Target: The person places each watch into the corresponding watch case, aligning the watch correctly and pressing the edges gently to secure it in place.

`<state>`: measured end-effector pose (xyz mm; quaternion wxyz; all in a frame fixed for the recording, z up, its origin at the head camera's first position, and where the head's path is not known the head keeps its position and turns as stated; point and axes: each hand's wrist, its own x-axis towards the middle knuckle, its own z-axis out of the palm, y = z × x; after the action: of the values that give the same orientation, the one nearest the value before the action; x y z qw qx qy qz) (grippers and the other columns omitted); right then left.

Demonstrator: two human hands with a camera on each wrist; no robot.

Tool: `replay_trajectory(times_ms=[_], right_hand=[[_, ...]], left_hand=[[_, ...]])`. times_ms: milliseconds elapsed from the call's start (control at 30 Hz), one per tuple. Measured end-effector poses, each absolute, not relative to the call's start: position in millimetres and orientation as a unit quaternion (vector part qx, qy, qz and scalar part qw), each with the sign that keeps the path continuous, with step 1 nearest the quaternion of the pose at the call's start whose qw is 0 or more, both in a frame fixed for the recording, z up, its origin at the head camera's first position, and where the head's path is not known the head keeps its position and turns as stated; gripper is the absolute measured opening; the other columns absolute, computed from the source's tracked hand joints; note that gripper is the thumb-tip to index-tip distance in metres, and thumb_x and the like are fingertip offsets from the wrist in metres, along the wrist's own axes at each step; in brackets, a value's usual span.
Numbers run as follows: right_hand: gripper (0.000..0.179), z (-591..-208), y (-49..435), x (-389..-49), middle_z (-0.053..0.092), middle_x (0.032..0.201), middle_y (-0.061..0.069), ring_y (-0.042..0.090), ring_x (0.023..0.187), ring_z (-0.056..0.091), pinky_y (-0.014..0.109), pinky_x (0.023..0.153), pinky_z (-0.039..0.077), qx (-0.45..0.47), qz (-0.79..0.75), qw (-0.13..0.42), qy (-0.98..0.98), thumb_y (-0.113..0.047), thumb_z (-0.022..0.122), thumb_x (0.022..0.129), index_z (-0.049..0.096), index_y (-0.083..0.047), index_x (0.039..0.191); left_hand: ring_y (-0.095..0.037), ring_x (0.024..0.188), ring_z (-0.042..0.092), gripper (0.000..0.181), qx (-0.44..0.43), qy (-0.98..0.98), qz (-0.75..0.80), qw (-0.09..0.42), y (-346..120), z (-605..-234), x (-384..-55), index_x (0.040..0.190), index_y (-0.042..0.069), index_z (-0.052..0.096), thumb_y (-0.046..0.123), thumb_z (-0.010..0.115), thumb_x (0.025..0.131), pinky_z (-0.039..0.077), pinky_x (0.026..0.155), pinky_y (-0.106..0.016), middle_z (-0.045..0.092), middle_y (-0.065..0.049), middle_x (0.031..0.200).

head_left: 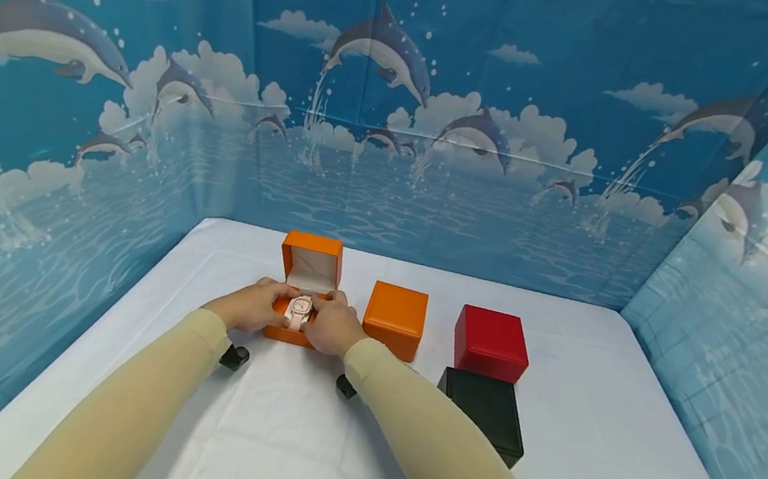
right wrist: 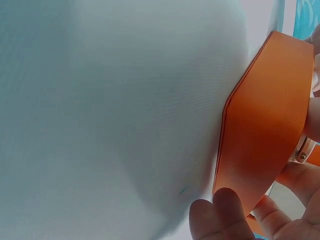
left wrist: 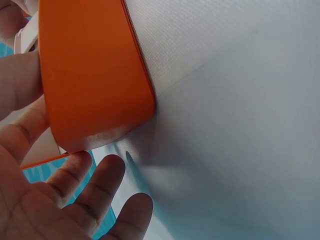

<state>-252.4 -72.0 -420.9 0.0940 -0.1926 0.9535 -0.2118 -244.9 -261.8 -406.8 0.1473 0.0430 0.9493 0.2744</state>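
An open orange watch box stands on the white cloth, its lid raised at the back and pale inside. In it sits a wristwatch with a pale pink strap and light face. My left hand holds the watch from the left with thumb and forefinger. On the other side my right hand grips it likewise. Both wrist views show the box's outer wall, with the remaining fingers spread around its sides. Part of the watch case shows in the right wrist view; fingers and box wall hide the rest.
A closed orange box stands just right of the right hand. Farther right are a red box and a black box, partly behind the right forearm. A dolphin-print curtain hangs behind the table.
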Motion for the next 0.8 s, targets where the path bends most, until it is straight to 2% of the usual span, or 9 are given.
replay_trajectory(times_ms=[333, 800], right_hand=[[0.065, -420.5, -73.4, -248.8, 0.038, 0.165, 0.013, 0.035, 0.133, 0.052, 0.043, 0.11, 0.05, -0.18, -0.213, 0.105, 0.955, -0.034, 0.066, 0.102, 0.045, -0.017, 0.161], [0.065, -420.6, -73.0, -250.6, 0.037, 0.166, 0.014, 0.034, 0.138, 0.05, 0.044, 0.112, 0.051, -0.183, -0.209, 0.106, 0.955, -0.034, 0.064, 0.103, 0.043, -0.015, 0.162]], left_hand=[[-0.041, 0.147, 0.042, 0.065, 0.047, 0.95, 0.271, 0.147, -264.3, -409.8, -245.2, 0.159, 0.019, 0.048, 0.032, 0.073, 0.1, 0.03, 0.125, -0.064, 0.033, -0.022, 0.164], [-0.041, 0.15, 0.038, 0.068, 0.049, 0.948, 0.273, 0.155, -266.2, -407.3, -245.8, 0.16, 0.021, 0.047, 0.036, 0.074, 0.1, 0.029, 0.126, -0.064, 0.031, -0.022, 0.167]])
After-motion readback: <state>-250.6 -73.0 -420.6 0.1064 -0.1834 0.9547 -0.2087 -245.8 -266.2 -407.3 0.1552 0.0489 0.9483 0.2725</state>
